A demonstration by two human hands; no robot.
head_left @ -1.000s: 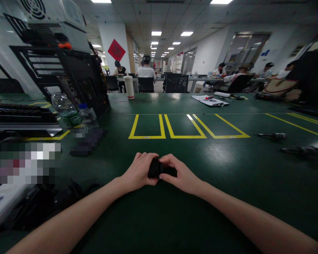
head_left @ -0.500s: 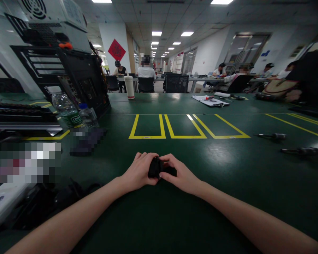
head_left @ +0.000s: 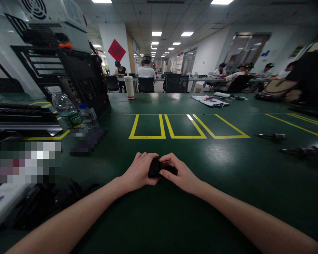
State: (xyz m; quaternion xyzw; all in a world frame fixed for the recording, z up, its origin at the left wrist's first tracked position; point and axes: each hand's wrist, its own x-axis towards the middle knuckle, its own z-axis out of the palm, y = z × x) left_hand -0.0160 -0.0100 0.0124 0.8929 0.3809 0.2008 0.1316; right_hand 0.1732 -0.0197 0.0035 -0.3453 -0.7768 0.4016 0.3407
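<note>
Low over the middle of the green table, my left hand is closed around a small black boxy object. Its exact kind is too dark to make out. From the other side, my right hand has its thumb and fingers curled to a pinch at the object's right end. A dark part or shadow shows between the right thumb and fingers. Fingertips of both hands nearly meet at the object's edge, and the left palm hides part of it.
At left stand an open computer case, a plastic bottle and a smaller blue-capped bottle. Yellow tape outlines mark the table ahead. Two screwdriver-like tools lie right, a clipboard and white tumbler further back. People sit beyond.
My right hand has shifted very slightly right at the object's end. My left hand keeps its hold in the same place.
</note>
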